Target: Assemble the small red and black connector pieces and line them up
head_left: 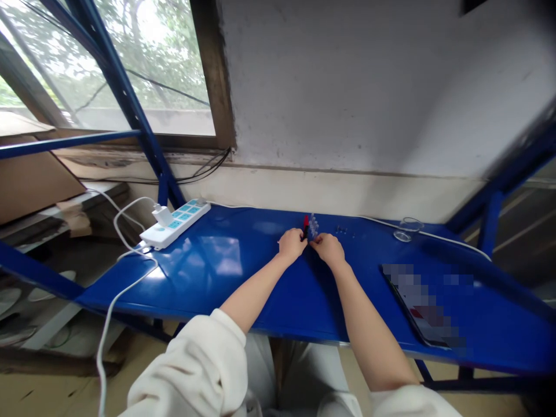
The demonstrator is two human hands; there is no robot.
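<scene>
Over the back middle of the blue table (pixel 260 278), my two hands work close together. My left hand (pixel 292 245) is closed around a small red and black piece (pixel 306 223); its exact kind is too small to make out. A clear, bumpy plastic strip (pixel 313 226), resembling a terminal block, stands up between the hands. Its lower end meets the closed fingertips of my right hand (pixel 330 249), which pinch it. To the right of that hand lie several tiny loose bits (pixel 342 230), too small to name.
A white power strip (pixel 176 223) with a plugged-in adapter and a trailing cable sits at the left. Clear round dishes (pixel 402 236) lie at the back right near a white cable (pixel 456 240). A dark, flat, blurred-out device (pixel 403 301) rests at the right. Blue frame posts flank the table.
</scene>
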